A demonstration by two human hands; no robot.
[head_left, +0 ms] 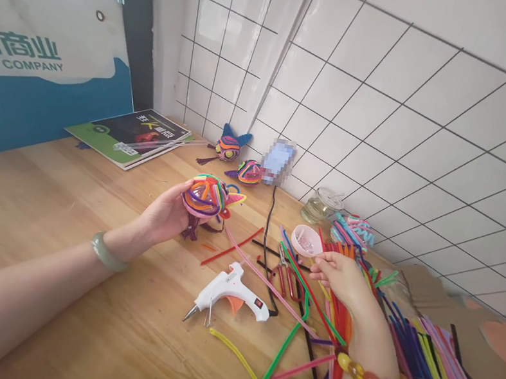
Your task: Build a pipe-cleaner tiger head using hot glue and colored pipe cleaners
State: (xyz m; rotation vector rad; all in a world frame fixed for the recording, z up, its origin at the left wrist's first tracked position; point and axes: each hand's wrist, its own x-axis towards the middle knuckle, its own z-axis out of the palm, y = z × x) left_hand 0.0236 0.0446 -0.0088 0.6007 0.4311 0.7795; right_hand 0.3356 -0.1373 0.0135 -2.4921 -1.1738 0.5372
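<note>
A rounded ornament of multicoloured pipe cleaners [205,196], with a pink-and-yellow pointed piece and a dark tassel, is held up above the table in my left hand [169,211]. Its fingers wrap round the left side. My right hand [338,276] is closed, thumb and fingertips pinching the near right rim of a small pink bowl [306,241]. Small clear pieces lie inside that bowl. Between my hands a white glue gun [229,293] rests on the wood, nozzle toward the lower left. Red-handled pliers [285,277] lie just left of my right hand.
Loose pipe cleaners [274,363] cross the table, with a thick bundle [450,374] at right. Against the tiled wall stand finished ornaments [228,146], a phone [278,160], a glass jar [319,206] and a blue-pink ornament [352,231]. Books [133,132] lie far left. A black cable [271,212] runs between.
</note>
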